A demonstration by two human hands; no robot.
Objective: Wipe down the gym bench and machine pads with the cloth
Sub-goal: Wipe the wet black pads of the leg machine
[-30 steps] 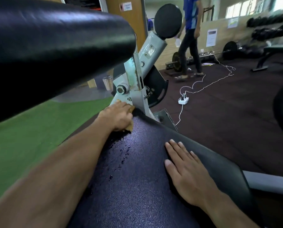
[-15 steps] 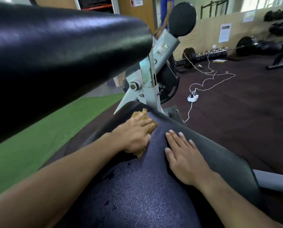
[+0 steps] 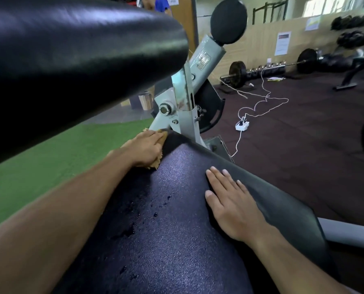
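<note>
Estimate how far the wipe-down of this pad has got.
Partly done. The left hand presses the tan cloth at the far left corner of the textured black bench pad; the right hand lies flat, bracing it. Droplets mid-pad still need wiping, as may the glossy black roller pad.

A white power strip [image 3: 242, 125] lies on the dark rubber floor [image 3: 304, 134] at about two o'clock, its white cord [image 3: 261, 102] looping away toward the wall. Farther at one o'clock a loaded barbell [image 3: 237, 74] rests by the wooden wall, where a paper notice [image 3: 283, 43] hangs. Green turf [image 3: 49, 166] spreads at nine o'clock, with a small wooden bin [image 3: 145, 100] beyond it.
</note>
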